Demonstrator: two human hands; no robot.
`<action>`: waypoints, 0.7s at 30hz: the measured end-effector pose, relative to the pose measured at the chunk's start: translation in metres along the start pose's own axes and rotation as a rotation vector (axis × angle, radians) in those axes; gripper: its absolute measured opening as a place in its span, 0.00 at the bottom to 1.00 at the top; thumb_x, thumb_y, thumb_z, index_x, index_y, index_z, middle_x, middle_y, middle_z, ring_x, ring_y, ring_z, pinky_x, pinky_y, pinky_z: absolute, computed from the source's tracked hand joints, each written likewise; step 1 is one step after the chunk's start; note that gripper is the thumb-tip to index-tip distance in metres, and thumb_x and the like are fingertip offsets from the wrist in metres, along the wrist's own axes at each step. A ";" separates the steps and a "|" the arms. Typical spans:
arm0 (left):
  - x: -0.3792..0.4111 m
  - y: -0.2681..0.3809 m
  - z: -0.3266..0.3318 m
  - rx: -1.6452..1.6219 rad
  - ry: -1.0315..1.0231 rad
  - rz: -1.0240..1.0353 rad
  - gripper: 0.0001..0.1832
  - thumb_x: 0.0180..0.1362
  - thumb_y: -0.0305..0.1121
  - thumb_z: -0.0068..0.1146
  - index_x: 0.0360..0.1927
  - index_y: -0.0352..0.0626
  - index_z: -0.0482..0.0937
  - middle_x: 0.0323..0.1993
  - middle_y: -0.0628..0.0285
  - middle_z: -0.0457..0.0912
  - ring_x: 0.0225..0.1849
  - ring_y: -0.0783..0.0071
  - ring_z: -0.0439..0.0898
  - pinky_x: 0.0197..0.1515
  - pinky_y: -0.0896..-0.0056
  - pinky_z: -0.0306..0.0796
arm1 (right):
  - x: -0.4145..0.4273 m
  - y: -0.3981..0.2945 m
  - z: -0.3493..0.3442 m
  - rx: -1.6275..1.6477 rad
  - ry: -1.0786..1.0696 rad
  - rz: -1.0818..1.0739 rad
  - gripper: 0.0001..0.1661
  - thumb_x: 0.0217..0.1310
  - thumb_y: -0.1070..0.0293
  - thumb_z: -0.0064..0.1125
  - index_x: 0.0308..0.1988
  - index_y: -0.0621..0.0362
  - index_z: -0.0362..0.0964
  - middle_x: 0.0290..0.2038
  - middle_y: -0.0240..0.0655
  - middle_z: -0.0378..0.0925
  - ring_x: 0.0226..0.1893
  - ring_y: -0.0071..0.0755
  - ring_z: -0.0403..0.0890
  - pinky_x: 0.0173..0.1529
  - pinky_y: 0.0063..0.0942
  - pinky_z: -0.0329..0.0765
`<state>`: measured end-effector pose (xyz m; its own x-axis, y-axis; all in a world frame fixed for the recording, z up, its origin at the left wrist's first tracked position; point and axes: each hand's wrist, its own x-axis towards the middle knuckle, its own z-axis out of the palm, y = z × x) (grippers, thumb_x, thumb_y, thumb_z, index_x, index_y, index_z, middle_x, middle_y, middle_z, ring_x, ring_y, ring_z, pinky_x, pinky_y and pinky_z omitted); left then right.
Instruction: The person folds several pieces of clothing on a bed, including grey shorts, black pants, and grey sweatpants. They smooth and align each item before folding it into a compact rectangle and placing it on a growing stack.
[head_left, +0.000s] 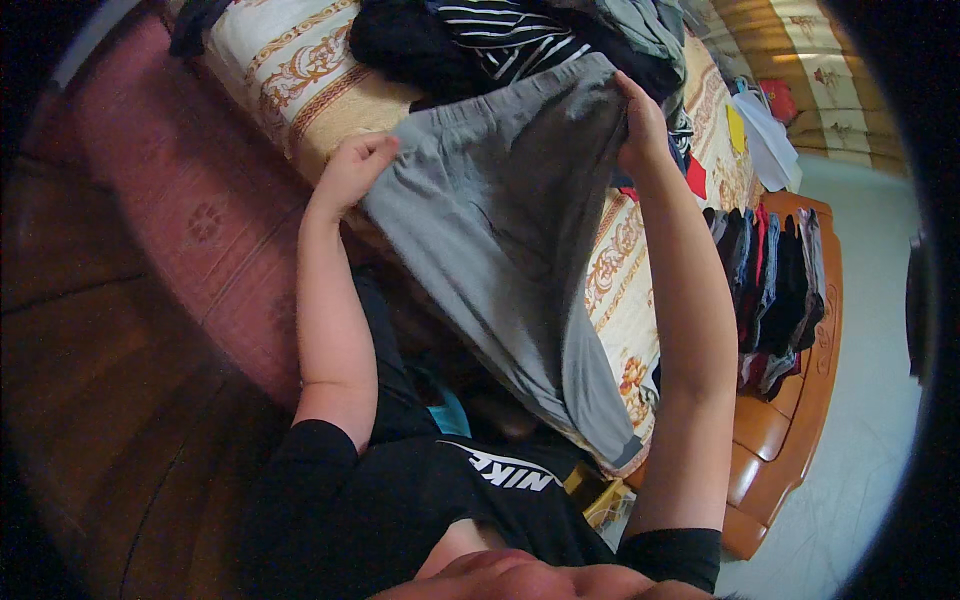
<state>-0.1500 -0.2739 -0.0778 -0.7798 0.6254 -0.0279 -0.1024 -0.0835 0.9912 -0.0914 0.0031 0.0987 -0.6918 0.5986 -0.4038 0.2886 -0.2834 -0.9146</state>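
Observation:
A pair of grey pants (480, 202) with an elastic waistband hangs stretched out before me. My left hand (356, 169) grips one end of the waistband. At its other end, my right hand (643, 124) has hold of the fabric, with the fingers partly hidden behind it. The legs of the pants hang down toward my lap, one cuff showing near my right elbow. Beyond the waistband, a heap of black, striped and grey clothes (510, 37) lies on a patterned cream cloth (315, 67).
Folded clothes (772, 277) stand in a row on a brown leather and wood seat (757, 442) at the right. White sheets (761, 139) and a yellow paper (735, 127) lie at the back right. A reddish padded surface (202, 217) runs along the left.

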 end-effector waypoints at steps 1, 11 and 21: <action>-0.002 0.005 0.006 -0.098 -0.062 -0.022 0.17 0.51 0.42 0.55 0.33 0.36 0.78 0.27 0.66 0.78 0.31 0.80 0.73 0.36 0.77 0.67 | 0.005 0.002 -0.001 -0.027 -0.017 -0.018 0.16 0.55 0.58 0.49 0.35 0.59 0.71 0.30 0.35 0.75 0.30 0.32 0.75 0.38 0.31 0.71; 0.018 -0.003 0.036 0.357 0.041 0.026 0.23 0.41 0.43 0.63 0.34 0.34 0.76 0.33 0.53 0.79 0.37 0.64 0.77 0.44 0.69 0.68 | -0.001 0.007 0.005 -0.331 -0.311 -0.130 0.13 0.55 0.68 0.49 0.39 0.61 0.71 0.33 0.35 0.75 0.32 0.27 0.75 0.39 0.25 0.71; 0.014 0.010 0.029 0.255 -0.039 0.019 0.12 0.45 0.33 0.57 0.33 0.36 0.78 0.28 0.61 0.79 0.32 0.76 0.75 0.38 0.75 0.67 | -0.015 -0.012 -0.006 -1.690 -0.405 -0.397 0.29 0.45 0.86 0.37 0.48 0.56 0.67 0.40 0.48 0.73 0.42 0.42 0.75 0.48 0.28 0.69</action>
<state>-0.1445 -0.2434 -0.0647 -0.7550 0.6557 -0.0088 0.0748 0.0994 0.9922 -0.0804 0.0023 0.1160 -0.9110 0.1547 -0.3824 0.1987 0.9769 -0.0783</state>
